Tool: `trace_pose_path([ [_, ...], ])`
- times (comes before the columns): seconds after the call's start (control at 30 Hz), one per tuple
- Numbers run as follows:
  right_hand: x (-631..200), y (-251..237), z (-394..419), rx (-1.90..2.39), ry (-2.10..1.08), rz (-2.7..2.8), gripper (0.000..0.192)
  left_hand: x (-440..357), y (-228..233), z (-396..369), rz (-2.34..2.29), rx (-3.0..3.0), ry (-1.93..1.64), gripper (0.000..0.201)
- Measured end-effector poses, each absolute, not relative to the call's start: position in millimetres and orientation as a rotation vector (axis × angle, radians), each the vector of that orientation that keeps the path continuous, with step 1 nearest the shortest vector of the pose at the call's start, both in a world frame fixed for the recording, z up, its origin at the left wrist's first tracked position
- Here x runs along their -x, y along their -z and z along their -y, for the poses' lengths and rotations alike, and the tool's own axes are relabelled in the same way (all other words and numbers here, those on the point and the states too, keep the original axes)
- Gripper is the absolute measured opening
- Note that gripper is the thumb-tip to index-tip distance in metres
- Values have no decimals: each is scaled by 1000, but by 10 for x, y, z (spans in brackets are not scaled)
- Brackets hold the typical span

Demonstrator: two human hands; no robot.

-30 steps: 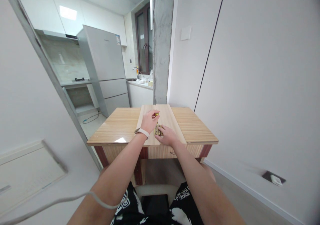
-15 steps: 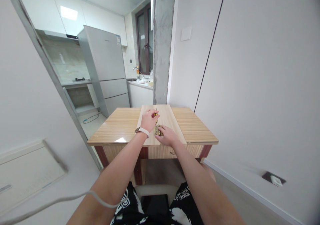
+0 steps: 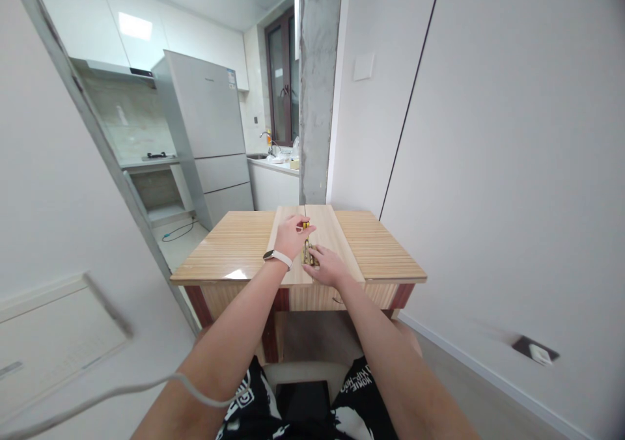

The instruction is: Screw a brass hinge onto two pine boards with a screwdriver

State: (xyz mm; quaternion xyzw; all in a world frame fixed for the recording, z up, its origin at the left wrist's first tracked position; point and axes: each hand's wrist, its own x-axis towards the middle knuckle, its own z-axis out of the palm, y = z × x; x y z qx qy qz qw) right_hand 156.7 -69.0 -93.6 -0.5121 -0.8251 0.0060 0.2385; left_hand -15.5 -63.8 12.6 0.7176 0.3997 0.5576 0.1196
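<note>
My left hand (image 3: 293,233), with a pale watch band on the wrist, pinches the yellow-and-black handle of a small screwdriver (image 3: 306,226). Its thin shaft points down at a brass-coloured metal fitting (image 3: 307,254) lying on the seam between two pale boards (image 3: 326,222). My right hand (image 3: 326,264) is closed around the fitting's near and right sides, thumb and fingers gripping it against the boards. These fingers partly cover the fitting, so its exact kind is unclear. The screwdriver's tip is too small to place exactly.
The boards lie across a striped wooden table (image 3: 385,245) with a drawer below its front edge. A grey cable (image 3: 146,386) crosses at lower left, over my left forearm. Beyond the table stand a fridge (image 3: 205,114) and a concrete pillar (image 3: 319,88); a white wall is at right.
My left fingers have shifted slightly on the screwdriver handle, with the thumb side a little farther right. The right hand, the fitting and the boards stay in place.
</note>
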Motion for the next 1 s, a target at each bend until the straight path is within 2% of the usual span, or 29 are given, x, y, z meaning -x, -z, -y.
trace_pose_path([
  [0.27, -1561, 922, 694, 1408, -29, 2261, 67, 141, -147, 656, -1300, -2098, -1687, 14],
  [0.77, -1563, 958, 676, 1405, -16, 2238, 68, 137, -113, 662, -1118, -2120, -1630, 23],
  [1.0, -1558, 936, 686, 1415, -14, 2257, 68, 169, -110, 666, -1279, -2096, -1686, 22],
])
